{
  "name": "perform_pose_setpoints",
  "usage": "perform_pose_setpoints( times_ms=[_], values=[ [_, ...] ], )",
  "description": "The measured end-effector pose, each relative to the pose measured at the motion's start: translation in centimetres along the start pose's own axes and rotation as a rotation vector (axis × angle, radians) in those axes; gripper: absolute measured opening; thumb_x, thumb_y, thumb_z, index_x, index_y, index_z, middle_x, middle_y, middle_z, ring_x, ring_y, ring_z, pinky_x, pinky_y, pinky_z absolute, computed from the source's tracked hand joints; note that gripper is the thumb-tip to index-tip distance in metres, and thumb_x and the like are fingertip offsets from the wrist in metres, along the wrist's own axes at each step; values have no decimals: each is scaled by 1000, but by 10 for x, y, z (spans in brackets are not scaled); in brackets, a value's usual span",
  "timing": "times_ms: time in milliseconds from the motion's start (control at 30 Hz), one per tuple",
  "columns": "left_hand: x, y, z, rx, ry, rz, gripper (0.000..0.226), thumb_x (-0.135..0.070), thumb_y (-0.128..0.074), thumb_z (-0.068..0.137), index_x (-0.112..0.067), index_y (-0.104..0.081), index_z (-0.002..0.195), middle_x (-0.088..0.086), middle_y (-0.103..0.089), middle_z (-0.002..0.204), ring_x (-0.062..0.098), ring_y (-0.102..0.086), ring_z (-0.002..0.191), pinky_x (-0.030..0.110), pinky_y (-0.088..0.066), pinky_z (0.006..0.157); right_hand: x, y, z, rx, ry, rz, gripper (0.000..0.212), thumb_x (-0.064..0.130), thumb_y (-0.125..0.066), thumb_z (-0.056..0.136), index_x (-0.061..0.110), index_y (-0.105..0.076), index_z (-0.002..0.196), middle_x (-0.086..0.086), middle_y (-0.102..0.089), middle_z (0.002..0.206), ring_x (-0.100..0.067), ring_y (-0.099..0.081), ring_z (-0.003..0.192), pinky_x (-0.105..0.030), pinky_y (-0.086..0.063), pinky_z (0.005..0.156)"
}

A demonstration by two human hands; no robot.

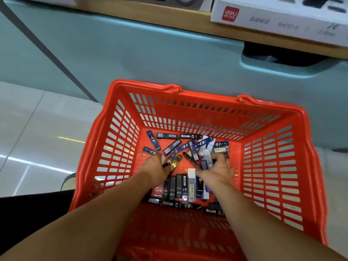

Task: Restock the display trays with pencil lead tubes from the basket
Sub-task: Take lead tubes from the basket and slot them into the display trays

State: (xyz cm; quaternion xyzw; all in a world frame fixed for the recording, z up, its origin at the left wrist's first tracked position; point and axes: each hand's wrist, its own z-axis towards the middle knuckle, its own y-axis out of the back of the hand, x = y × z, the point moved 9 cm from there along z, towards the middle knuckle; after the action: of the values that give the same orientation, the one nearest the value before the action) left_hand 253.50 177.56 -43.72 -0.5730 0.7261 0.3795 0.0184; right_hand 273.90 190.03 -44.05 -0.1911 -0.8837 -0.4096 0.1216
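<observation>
Head view. Red plastic basket (pixel 188 113) on the floor against a pale green shelf base (pixel 131 53). Basket floor: loose pencil lead tubes (pixel 178 186), black, blue and clear, a near row lying lengthwise near-to-far, far ones scattered at all angles. Left hand (pixel 156 171): closed on a black tube (pixel 174 162), its long axis slanting far-right. Right hand (pixel 219 171): fingers curled into the right-hand cluster, gripping several tubes; nearer the bulk of the stock. White display box (pixel 273 17) on the wooden shelf, far right.
</observation>
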Motion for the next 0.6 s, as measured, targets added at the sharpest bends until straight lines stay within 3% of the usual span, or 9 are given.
perform_pose_setpoints(
  times_ms=[67,133,233,333,500,600],
  values=[
    [-2,-2,-1,18,4,-42,28,-29,-74,94,-19,-57,113,-1,-65,101,15,-63,90,24,-48,65,-2,0,0,31,-21,39,59,27,-88,73,34,-48,115,7,-44,121,-23,-45,116,-36,-46,91],
    [-6,-5,-1,44,-5,-74,19,-23,-74,93,-16,-62,107,1,-67,96,14,-64,83,23,-48,61,-3,0,-1,84,-54,54,57,23,-87,74,33,-49,115,6,-55,113,-21,-61,97,-31,-52,73],
    [-10,-12,1,81,-11,-130,8,-23,-68,98,-17,-63,101,3,-68,89,13,-63,74,27,-51,60,-2,0,-1,133,-98,56,50,16,-79,81,28,-49,119,0,-67,94,-16,-66,73,-24,-45,53],
    [-16,-13,1,84,-21,-147,24,-39,-70,96,-18,-63,106,5,-71,96,19,-69,85,31,-55,68,0,-1,0,173,-101,61,45,13,-76,82,27,-53,117,1,-67,98,-15,-65,80,-25,-42,56],
    [-24,-13,-2,101,-42,-215,31,-45,-67,97,-14,-64,101,3,-64,76,17,-62,63,29,-50,59,2,1,0,194,-113,188,38,0,-66,86,27,-56,109,-4,-67,98,-18,-64,84,-29,-46,60],
    [-32,-8,-9,97,-85,-210,32,-43,-68,97,-11,-64,99,1,-61,69,15,-58,57,28,-49,57,0,7,-5,179,-150,312,37,-2,-62,88,25,-59,114,-5,-67,101,-23,-63,93,-40,-56,78]
  ],
)
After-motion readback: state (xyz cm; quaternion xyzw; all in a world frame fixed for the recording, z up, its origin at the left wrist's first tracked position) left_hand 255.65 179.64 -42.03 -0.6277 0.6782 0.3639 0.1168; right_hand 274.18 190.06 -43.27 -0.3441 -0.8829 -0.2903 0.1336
